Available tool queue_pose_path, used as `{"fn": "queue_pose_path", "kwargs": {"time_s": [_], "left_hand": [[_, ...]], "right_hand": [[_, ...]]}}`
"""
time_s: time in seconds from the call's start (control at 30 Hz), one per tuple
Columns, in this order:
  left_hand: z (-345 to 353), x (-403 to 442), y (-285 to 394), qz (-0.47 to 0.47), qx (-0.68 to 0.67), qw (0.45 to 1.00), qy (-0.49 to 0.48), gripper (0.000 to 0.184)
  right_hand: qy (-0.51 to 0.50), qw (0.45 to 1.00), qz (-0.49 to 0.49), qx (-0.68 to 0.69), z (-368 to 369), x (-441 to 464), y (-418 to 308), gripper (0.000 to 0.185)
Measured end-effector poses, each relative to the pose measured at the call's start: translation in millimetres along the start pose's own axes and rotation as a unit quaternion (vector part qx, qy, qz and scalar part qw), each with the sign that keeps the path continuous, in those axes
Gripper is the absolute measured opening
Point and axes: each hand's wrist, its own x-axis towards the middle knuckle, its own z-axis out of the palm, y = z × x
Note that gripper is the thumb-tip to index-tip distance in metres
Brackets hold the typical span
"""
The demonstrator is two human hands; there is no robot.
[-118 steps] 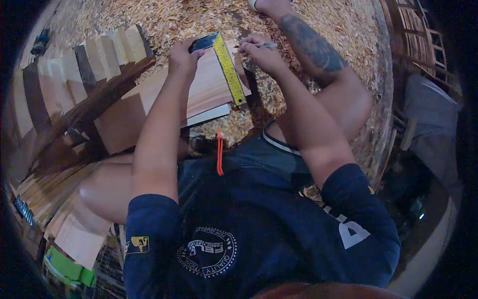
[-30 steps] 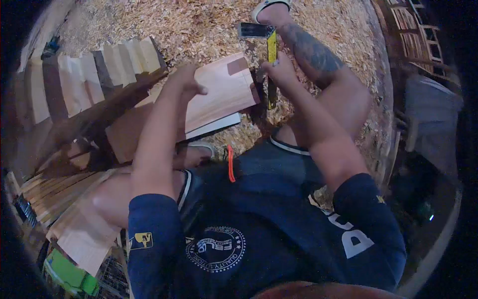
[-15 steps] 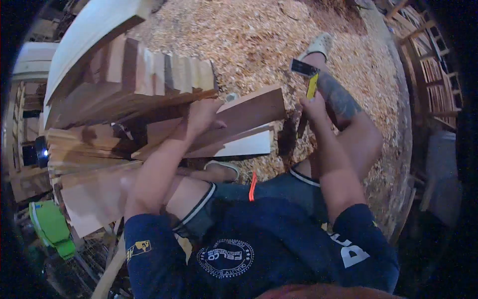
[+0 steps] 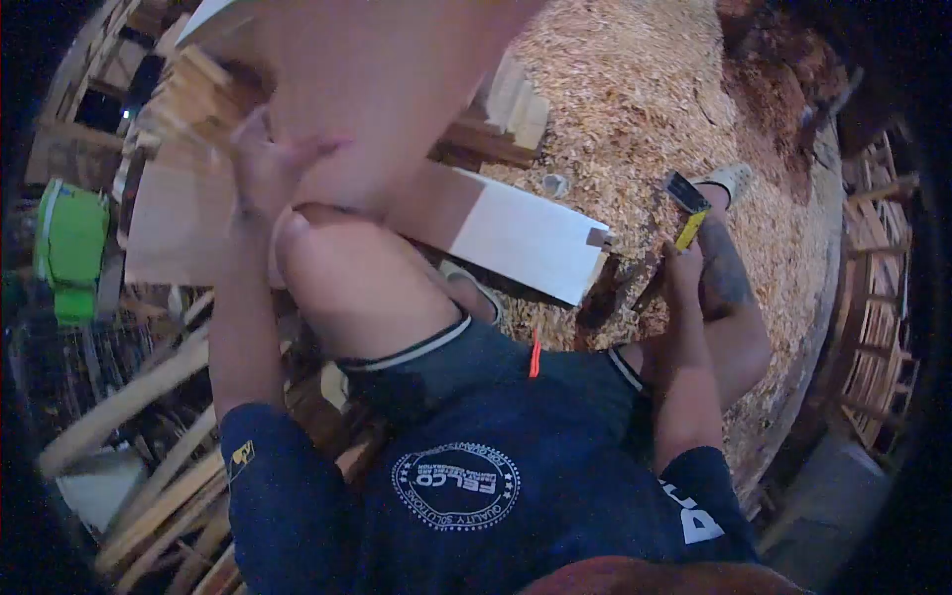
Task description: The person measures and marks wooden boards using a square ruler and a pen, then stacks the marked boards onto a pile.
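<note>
My left hand is raised at the left, gripping the lower edge of a wide wooden board. The board stands tilted up above my bent knee and is blurred by motion. My right hand is closed around a hammer with a black head and a yellow section below it, held beside my tattooed leg. Between my legs lies a pale board with a small dark mark near its end. A stack of boards stands behind the raised board, partly hidden by it.
Wood shavings cover the ground ahead. At the left are a green plastic object, more stacked boards and loose wood strips. Stacked lumber lines the right side.
My left hand has moved left and up, lifting a board from the pile. The pale board beneath is now more exposed. My right hand still holds the hammer; the view has turned.
</note>
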Motion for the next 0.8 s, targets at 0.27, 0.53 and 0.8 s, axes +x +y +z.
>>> {"fn": "queue_pose_path", "kwargs": {"time_s": [0.27,0.53,0.8], "left_hand": [[-96,-49,-22,-0.014,0.098,0.949,0.3,0.042],[-146,-115,-83,-0.027,0.047,0.902,0.429,0.062],[-137,-145,-128,-0.171,0.034,0.828,0.533,0.07]], "right_hand": [[-0.036,0.999,0.001,-0.037,0,0,-1,0.016],[-0.116,0.992,-0.019,-0.043,-3,-2,10,0.014],[-0.114,0.987,0.009,-0.11,20,-51,-50,0.013]]}}
